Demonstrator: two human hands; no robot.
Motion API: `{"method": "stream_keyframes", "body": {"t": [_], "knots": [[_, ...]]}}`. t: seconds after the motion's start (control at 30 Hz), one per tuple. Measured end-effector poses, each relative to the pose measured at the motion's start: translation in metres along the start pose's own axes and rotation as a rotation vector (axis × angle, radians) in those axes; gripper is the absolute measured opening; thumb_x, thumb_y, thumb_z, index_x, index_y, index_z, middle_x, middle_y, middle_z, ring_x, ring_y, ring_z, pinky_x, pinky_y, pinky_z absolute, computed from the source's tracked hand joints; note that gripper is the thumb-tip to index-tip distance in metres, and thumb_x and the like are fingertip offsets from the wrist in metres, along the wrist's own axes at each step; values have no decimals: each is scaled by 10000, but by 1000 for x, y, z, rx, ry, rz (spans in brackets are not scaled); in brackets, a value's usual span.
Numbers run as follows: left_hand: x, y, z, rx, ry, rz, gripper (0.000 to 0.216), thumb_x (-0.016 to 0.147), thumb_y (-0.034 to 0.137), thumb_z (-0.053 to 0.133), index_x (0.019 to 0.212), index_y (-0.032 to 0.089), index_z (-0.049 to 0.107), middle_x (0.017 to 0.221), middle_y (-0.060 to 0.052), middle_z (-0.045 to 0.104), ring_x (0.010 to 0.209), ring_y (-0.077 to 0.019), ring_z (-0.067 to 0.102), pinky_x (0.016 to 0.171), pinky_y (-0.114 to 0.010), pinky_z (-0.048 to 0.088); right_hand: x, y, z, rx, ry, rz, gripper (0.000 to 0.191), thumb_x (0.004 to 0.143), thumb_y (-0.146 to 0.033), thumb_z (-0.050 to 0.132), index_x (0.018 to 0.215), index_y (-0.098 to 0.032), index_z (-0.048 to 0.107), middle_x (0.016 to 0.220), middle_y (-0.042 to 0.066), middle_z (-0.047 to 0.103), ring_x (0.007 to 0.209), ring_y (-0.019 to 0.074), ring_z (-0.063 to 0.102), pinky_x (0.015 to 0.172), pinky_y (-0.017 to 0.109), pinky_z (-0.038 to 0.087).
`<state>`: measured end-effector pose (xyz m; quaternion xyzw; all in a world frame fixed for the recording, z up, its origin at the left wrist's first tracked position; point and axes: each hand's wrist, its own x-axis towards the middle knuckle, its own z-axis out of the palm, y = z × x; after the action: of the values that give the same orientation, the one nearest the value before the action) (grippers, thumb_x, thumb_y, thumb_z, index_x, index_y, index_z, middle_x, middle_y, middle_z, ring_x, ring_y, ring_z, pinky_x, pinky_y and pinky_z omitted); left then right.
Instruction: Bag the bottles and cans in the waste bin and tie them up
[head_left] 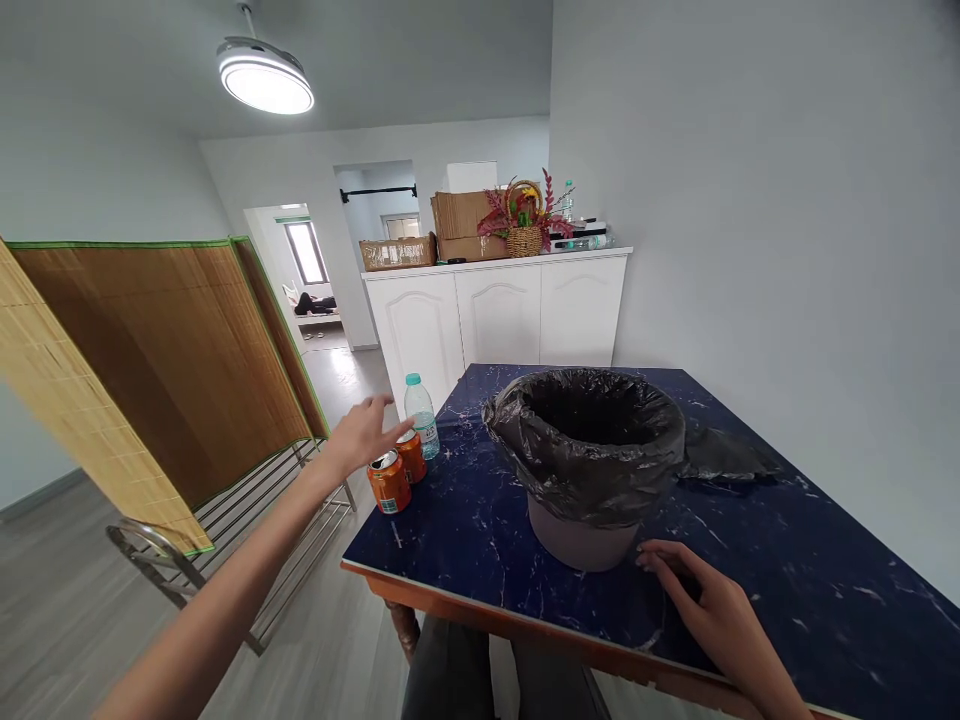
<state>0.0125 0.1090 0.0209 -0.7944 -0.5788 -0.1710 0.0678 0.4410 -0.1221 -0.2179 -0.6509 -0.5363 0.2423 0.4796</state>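
Observation:
My left hand (364, 435) reaches over the left side of the table, fingers spread and holding nothing that I can see. Just under it stand two orange drink cans, a front can (389, 484) and a rear can (410, 458). Behind them is a clear plastic bottle (424, 425) with a teal cap, close to my fingertips. A bin (585, 540) lined with a black plastic bag (600, 480) stands mid-table, the bag folded over its rim. My right hand (701, 600) rests on the tabletop by the bin's base, loosely curved, with a gap between thumb and forefinger.
The table (465, 540) has a dark blue marbled top. More black plastic (724, 455) lies flat right of the bin. A metal rack (300, 520) with a bamboo mat (150, 350) stands at left. Behind, a white cabinet (499, 310) carries cardboard boxes (461, 225) and a flower basket (523, 240).

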Motion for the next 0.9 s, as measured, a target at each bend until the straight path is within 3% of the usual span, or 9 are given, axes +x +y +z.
{"method": "stream_keyframes", "body": {"t": [0.1, 0.23, 0.37, 0.47, 0.57, 0.63, 0.73, 0.8, 0.9], "knots": [[-20, -21, 27, 52, -106, -102, 890, 851, 805, 587, 1354, 70, 598, 1291, -295, 721, 1222, -442, 698, 957, -452, 543, -1, -1, -1, 5, 3, -5, 483, 974, -685, 564, 1185, -293, 749, 1111, 113, 816, 590, 227, 702, 420, 300, 506], [-35, -24, 42, 94, -231, -171, 759, 826, 807, 610, 1186, 140, 660, 1041, -227, 796, 1029, -418, 768, 751, -386, 546, -1, -2, -1, -7, -11, 9, 526, 975, -710, 539, 1200, -277, 734, 1138, 122, 809, 548, 203, 676, 433, 302, 511], [-43, -17, 38, 123, -284, -184, 615, 823, 786, 612, 1002, 200, 672, 965, -176, 795, 915, -398, 774, 642, -369, 505, 0, -3, -1, -15, -42, 31, 577, 965, -739, 515, 1228, -268, 717, 1133, 132, 808, 481, 183, 634, 421, 315, 506], [-51, -3, 21, 133, -317, -143, 583, 744, 791, 693, 861, 222, 650, 894, -148, 783, 882, -400, 766, 626, -368, 485, 0, -5, -1, -27, -44, 42, 590, 956, -747, 513, 1229, -264, 712, 1143, 139, 805, 460, 176, 619, 412, 318, 495], [-60, 28, -15, 76, -248, -53, 565, 801, 783, 660, 906, 228, 644, 817, -110, 762, 783, -356, 751, 613, -367, 468, 0, -5, 0, -39, -36, 44, 584, 952, -745, 514, 1212, -262, 716, 1139, 138, 805, 424, 159, 583, 398, 318, 474], [-65, 58, -49, -29, -35, -20, 637, 866, 810, 589, 1100, 219, 623, 846, -98, 756, 723, -320, 732, 591, -365, 469, 0, -4, 0, -33, -29, 34, 560, 961, -730, 518, 1206, -267, 716, 1137, 129, 807, 445, 164, 596, 410, 314, 475], [-63, 109, -95, -234, 326, 141, 656, 926, 742, 604, 1322, 224, 534, 1052, -99, 760, 881, -295, 743, 728, -375, 543, 0, -3, 1, -24, -25, 24, 538, 972, -715, 522, 1211, -271, 710, 1145, 119, 808, 480, 175, 621, 420, 308, 473], [-51, 141, -110, -345, 363, 252, 627, 927, 688, 652, 1332, 227, 521, 1104, -93, 754, 927, -281, 739, 782, -377, 565, 0, -3, 1, -24, -25, 24, 540, 974, -714, 521, 1207, -265, 713, 1143, 120, 809, 493, 180, 631, 425, 309, 475], [-24, 182, -101, -430, 224, 378, 638, 907, 689, 687, 1315, 220, 544, 1070, -109, 759, 883, -286, 743, 763, -391, 578, 0, -6, 0, -32, -7, 9, 513, 978, -692, 534, 1187, -268, 734, 1128, 113, 814, 567, 210, 686, 461, 312, 511]]}}
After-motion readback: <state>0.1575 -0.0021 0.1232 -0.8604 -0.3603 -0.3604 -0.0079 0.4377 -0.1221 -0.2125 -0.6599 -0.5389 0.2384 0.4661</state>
